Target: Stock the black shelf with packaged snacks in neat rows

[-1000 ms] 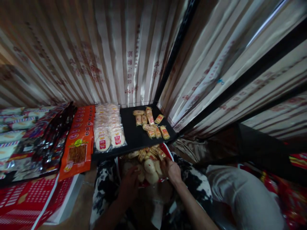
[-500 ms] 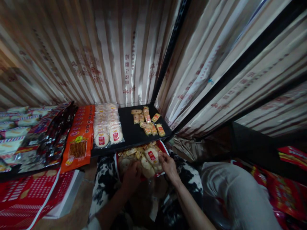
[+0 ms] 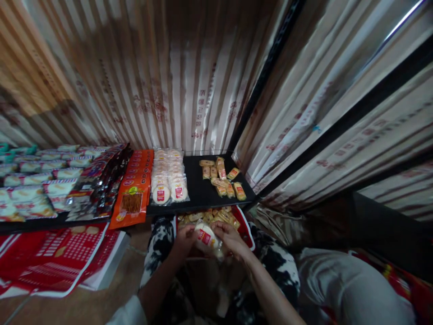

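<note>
Between my two hands is a clear packet of round white rice crackers [image 3: 204, 236] with a red label, held over a red box with a white rim [image 3: 249, 237] on my lap. My left hand [image 3: 184, 243] grips the packet's left side, and my right hand [image 3: 230, 238] pinches its upper right side. Small yellow wrapped snacks [image 3: 227, 215] fill the box behind the packet. On the black shelf ahead lie two rows of similar rice cracker packets [image 3: 169, 180] and, to their right, several loose yellow wrapped snacks [image 3: 221, 178].
An orange snack bag [image 3: 132, 187], dark shiny packets [image 3: 104, 180] and white packets [image 3: 40, 180] line the shelf [image 3: 199, 203] leftward. A red and white box [image 3: 67, 255] stands below. Pleated curtains [image 3: 189, 81] hang behind. Another person's pale trouser leg [image 3: 348, 284] is at right.
My left hand has come up to the cracker packet, which is now lifted and held between both hands. The view has swung left, so the shelf appears farther right.
</note>
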`<action>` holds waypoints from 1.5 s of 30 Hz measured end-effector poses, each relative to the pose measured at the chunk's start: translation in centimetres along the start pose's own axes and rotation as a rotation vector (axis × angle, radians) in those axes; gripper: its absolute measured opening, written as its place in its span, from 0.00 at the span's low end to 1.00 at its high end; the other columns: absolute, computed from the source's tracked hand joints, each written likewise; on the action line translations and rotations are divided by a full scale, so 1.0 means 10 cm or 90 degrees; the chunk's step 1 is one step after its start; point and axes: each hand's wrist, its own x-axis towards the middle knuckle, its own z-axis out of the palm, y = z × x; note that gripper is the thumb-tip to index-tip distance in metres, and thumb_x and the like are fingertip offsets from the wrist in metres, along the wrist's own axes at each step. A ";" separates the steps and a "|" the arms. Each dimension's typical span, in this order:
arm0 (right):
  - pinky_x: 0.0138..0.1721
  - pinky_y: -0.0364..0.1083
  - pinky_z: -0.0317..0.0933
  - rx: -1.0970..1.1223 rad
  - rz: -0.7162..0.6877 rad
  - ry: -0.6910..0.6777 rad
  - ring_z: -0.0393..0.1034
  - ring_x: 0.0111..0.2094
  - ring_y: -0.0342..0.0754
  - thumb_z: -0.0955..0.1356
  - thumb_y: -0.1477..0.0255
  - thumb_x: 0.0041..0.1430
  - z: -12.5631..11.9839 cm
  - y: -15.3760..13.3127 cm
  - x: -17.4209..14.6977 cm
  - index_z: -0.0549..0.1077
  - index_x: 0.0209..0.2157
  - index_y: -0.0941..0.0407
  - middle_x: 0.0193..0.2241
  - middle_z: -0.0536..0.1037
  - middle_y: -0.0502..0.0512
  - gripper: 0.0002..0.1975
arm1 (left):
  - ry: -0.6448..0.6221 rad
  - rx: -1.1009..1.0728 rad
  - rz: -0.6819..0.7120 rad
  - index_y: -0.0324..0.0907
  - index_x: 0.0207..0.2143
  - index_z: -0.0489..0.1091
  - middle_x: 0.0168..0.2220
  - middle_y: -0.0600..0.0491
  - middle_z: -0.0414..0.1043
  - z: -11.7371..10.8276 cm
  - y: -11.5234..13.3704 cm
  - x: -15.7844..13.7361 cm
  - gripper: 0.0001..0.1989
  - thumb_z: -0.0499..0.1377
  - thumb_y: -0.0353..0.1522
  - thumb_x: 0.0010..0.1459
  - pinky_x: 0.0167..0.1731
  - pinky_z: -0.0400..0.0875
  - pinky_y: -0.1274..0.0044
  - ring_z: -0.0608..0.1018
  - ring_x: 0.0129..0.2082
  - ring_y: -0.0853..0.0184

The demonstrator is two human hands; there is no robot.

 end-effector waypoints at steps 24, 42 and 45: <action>0.34 0.43 0.67 0.297 -0.021 0.040 0.74 0.30 0.45 0.77 0.66 0.33 1.09 0.11 -0.02 0.71 0.30 0.56 0.29 0.78 0.51 0.20 | 0.128 -0.389 -0.042 0.40 0.35 0.67 0.35 0.50 0.74 -0.41 0.30 -0.48 0.03 0.57 0.28 0.56 0.41 0.74 0.67 0.78 0.34 0.68; 0.27 0.42 0.61 0.114 -0.113 0.029 0.69 0.24 0.44 0.75 0.64 0.34 1.00 0.00 -0.17 0.71 0.29 0.57 0.23 0.77 0.49 0.19 | 0.134 -0.200 -0.050 0.39 0.35 0.65 0.30 0.52 0.71 -0.47 0.30 -0.76 0.09 0.60 0.24 0.50 0.34 0.74 0.75 0.75 0.28 0.72; 0.29 0.43 0.62 0.067 -0.152 0.021 0.70 0.26 0.45 0.74 0.65 0.35 0.98 -0.08 -0.11 0.71 0.28 0.57 0.23 0.77 0.50 0.16 | 0.197 -0.101 0.044 0.40 0.40 0.66 0.38 0.49 0.70 -0.52 0.28 -0.67 0.14 0.59 0.24 0.48 0.33 0.72 0.78 0.75 0.34 0.70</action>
